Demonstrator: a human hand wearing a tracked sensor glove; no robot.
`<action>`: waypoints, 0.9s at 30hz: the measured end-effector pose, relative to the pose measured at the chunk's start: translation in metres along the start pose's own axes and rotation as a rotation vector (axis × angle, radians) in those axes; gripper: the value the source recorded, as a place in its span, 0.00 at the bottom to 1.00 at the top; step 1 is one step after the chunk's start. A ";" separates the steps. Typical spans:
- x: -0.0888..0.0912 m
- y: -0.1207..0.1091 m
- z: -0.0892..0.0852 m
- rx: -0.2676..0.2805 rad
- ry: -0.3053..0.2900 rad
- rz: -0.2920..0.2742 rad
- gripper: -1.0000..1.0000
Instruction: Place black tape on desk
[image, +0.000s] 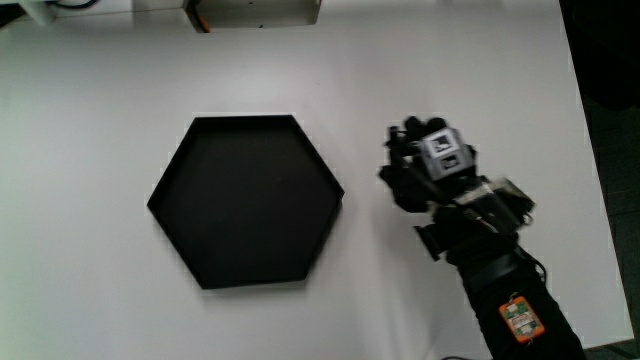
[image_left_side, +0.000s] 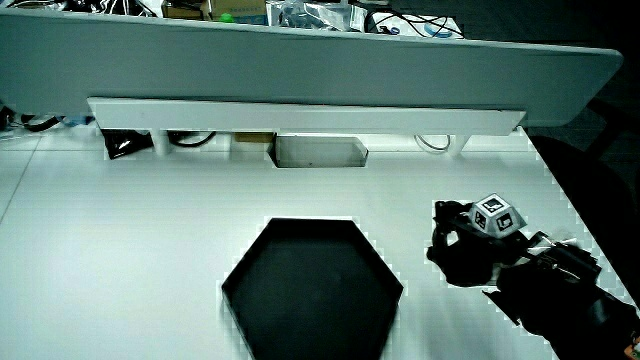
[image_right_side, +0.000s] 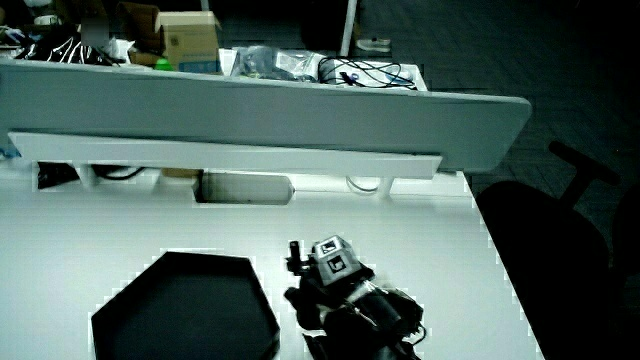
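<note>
Take the black hexagonal tray (image: 245, 119) as the middle of the dial, with six o'clock toward the person. It lies flat on the white table (image: 100, 120), and both side views show it the same way (image_left_side: 310, 222) (image_right_side: 200, 257). Up at twelve o'clock a pale box (image: 260, 12) sits at the table's edge, farther from the person than the tray. In both side views it is tucked under the low grey partition (image_left_side: 300, 60) (image_right_side: 250, 100). Cables and boxes (image_right_side: 300, 65) are piled along the top of that partition. A dark chair (image_right_side: 545, 250) stands off the table's edge in a side view.

Now the hand (image: 425, 175). It is at three o'clock from the tray, low over the table, with a strip of white surface between glove and tray rim. The tray is the nearest thing to it. The patterned cube (image: 445, 150) rides on its back, facing up, and is plain in both side views (image_left_side: 497, 215) (image_right_side: 335, 258). The forearm (image: 500, 280) runs off toward five o'clock, carrying an orange and green tag (image: 520, 318). In both side views the hand (image_left_side: 465, 250) (image_right_side: 320, 295) is one dark mass on the tabletop.

As for the black tape, it does not stand out from the black glove in any view. I cannot tell where it lies, nor whether the hand grips it or anything else.
</note>
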 end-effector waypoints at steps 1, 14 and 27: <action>0.004 -0.003 0.001 -0.001 0.003 -0.011 0.50; -0.007 0.005 -0.038 -0.147 0.004 -0.017 0.50; -0.003 0.004 -0.065 -0.234 0.079 -0.056 0.22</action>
